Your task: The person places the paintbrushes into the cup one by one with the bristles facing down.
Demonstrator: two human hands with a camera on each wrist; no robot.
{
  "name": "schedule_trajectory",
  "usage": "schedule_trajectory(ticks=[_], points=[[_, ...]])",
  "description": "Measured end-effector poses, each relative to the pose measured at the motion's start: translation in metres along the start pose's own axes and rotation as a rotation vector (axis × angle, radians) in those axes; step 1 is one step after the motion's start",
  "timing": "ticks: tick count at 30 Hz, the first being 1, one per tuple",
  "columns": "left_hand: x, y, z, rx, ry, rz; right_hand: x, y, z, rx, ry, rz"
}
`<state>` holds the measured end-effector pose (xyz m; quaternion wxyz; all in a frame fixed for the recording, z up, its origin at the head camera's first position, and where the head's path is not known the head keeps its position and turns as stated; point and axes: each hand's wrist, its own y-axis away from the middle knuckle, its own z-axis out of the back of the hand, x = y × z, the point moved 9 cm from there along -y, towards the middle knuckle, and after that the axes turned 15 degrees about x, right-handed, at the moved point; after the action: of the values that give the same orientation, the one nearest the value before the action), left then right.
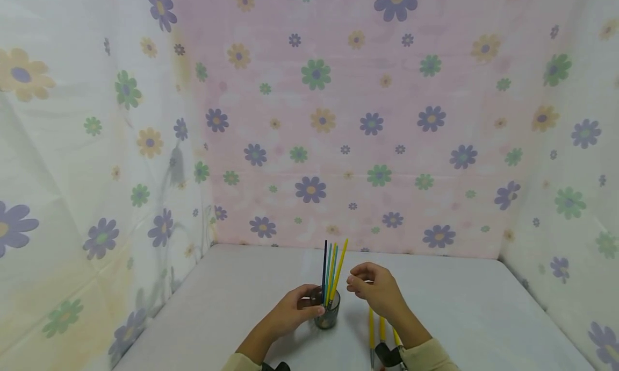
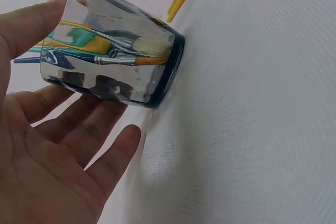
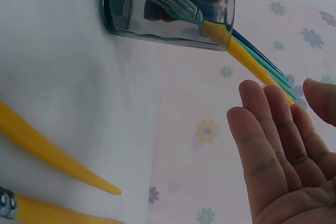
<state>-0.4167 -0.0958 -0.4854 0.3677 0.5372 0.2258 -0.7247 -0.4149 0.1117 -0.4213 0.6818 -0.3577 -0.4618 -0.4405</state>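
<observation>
A clear glass (image 1: 328,313) stands on the white table (image 1: 483,317) with several thin paintbrushes (image 1: 331,271) in it, dark blue, teal and yellow, bristles down. My left hand (image 1: 293,310) holds the glass from the left, thumb against its side near the rim. The left wrist view shows the glass (image 2: 113,51), the bristles (image 2: 147,51) at its bottom, and my left hand (image 2: 52,156) with its fingers under the glass. My right hand (image 1: 374,287) hovers just right of the brush handles with nothing in it. In the right wrist view the right hand (image 3: 283,156) is spread beside the handles (image 3: 257,61).
Three yellow-handled brushes (image 1: 382,330) lie on the table under my right wrist; two of these brushes (image 3: 52,156) show in the right wrist view. Flower-print cloth walls (image 1: 338,118) close in the table at the back and on both sides.
</observation>
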Motion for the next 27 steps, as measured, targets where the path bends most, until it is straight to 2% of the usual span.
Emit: schedule_trajectory(ticks=[8, 15, 27], points=[[0.002, -0.003, 0.003, -0.027, -0.018, 0.007, 0.005, 0.002, 0.007, -0.034, 0.033, -0.002], [0.005, -0.002, 0.006, -0.069, -0.038, 0.038, 0.002, 0.005, 0.011, -0.009, 0.096, -0.03], [0.008, 0.0, 0.006, -0.12, -0.08, 0.047, -0.022, 0.013, 0.025, -0.004, 0.125, -0.116]])
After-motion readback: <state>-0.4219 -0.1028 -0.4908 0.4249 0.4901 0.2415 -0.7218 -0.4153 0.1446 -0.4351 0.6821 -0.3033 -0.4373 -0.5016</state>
